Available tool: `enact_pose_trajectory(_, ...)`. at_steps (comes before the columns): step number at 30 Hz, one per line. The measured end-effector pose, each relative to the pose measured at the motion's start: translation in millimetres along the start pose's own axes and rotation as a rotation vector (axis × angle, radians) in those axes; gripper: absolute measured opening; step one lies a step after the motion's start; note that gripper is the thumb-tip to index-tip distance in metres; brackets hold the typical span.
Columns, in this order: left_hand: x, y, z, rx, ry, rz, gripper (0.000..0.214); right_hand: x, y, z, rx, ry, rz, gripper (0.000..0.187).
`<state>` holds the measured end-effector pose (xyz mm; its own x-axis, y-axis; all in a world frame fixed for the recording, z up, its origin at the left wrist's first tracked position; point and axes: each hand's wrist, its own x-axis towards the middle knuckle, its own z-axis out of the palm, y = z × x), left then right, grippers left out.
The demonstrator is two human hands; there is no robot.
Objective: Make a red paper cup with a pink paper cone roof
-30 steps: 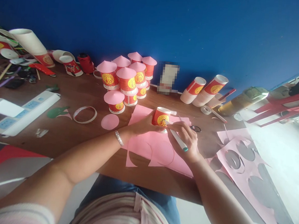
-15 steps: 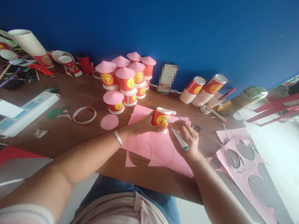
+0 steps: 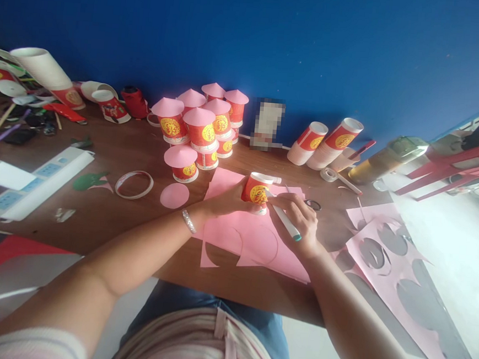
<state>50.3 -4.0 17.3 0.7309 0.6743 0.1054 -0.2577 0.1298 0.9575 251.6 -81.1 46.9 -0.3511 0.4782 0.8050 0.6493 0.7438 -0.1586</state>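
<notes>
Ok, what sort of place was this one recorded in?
Likely a craft worktable; home or workshop, I can't tell. Signs: paper cups topped with pink cones, a pink sheet with round holes cut out, and a white pen in the right hand.

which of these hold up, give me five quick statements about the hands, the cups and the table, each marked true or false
1. The left hand holds a red paper cup with a yellow emblem. True.
2. The right hand holds a roll of tape. False: it holds a white pen-like tool with a green end.
3. A flat pink paper disc lies to the left of the pink paper sheets. True.
4. The silver bracelet is on the right wrist. False: it is on the left.
5. A long white power strip lies to the right of the sheets. False: it lies to their left.
</notes>
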Motion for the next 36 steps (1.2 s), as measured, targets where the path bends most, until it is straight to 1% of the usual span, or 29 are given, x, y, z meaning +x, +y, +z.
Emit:
enact_pose_trajectory(3, 0.7, -0.5, -0.3, -0.009, -0.004, -0.005, 0.073, -1.0, 1.6, 1.1, -0.006, 0.003, 0.002, 0.034)
enact_pose_trajectory(8, 3.1, -0.3, -0.1, 0.021, -0.031, 0.002, 0.065, -2.4, 3.6, 4.0, -0.014, 0.045, 0.001, 0.036)
enact_pose_trajectory(11, 3.0, 0.0, 0.2, 0.034, -0.026, 0.015, 0.065, -2.2, 3.2, 4.1, -0.05, 0.06, 0.012, 0.037)
enact_pose_trajectory(20, 0.4, 3.8, 2.6, 0.024, -0.008, 0.017, 0.061, 1.3, -1.0, 1.8, -0.043, 0.058, 0.004, 0.033)
enact_pose_trajectory(23, 1.3, 3.3, 1.9, 0.029, -0.026, 0.021, 0.061, 2.2, -2.0, 1.4, -0.038, 0.049, 0.007, 0.034)
enact_pose_trajectory(26, 1.9, 0.3, 0.1, 0.035, -0.011, 0.034, 0.064, 2.2, -3.5, 1.0, -0.006, 0.036, 0.003, 0.036)
enact_pose_trajectory(30, 0.6, -3.0, -1.4, 0.042, -0.006, 0.044, 0.057, 1.9, -6.5, 1.5, 0.029, 0.018, 0.001, 0.036)
enact_pose_trajectory(36, -3.5, 4.3, 1.4, 0.095, 0.017, 0.042, 0.054, 3.9, -8.8, 3.7, -0.081, 0.095, -0.06, 0.029)
